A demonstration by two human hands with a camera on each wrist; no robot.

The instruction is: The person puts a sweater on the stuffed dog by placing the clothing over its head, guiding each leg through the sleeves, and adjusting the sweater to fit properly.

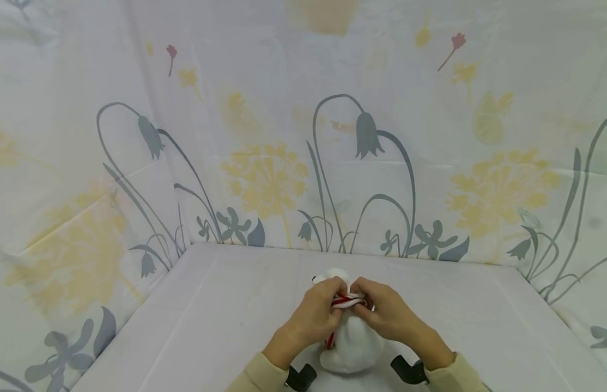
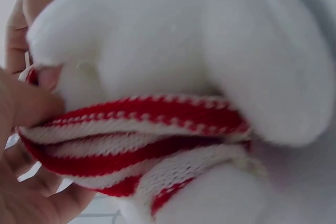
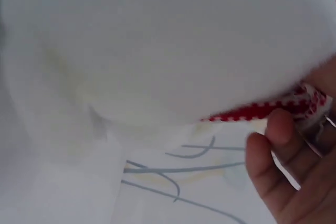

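A white plush toy [image 1: 354, 347] sits on the white table between both hands, its rounded head pointing toward the back wall. Around its neck goes a red-and-white striped knitted scarf [image 1: 350, 300]. My left hand [image 1: 314, 311] pinches the scarf at the left of the neck; its thumb and fingers show around the striped knit [image 2: 105, 158] in the left wrist view. From the other side my right hand [image 1: 393, 311] grips the scarf, fingers curled at its folded edge [image 3: 273, 109]. One scarf end hangs down the toy's left side. The hands partly hide the neck.
The white tabletop [image 1: 225, 316] meets a flower-printed cloth [image 1: 264, 109] at the back and sides. Black wrist mounts [image 1: 408, 370] sit under both forearms, close to the table. Light sleeves [image 1: 264, 374] cover the arms.
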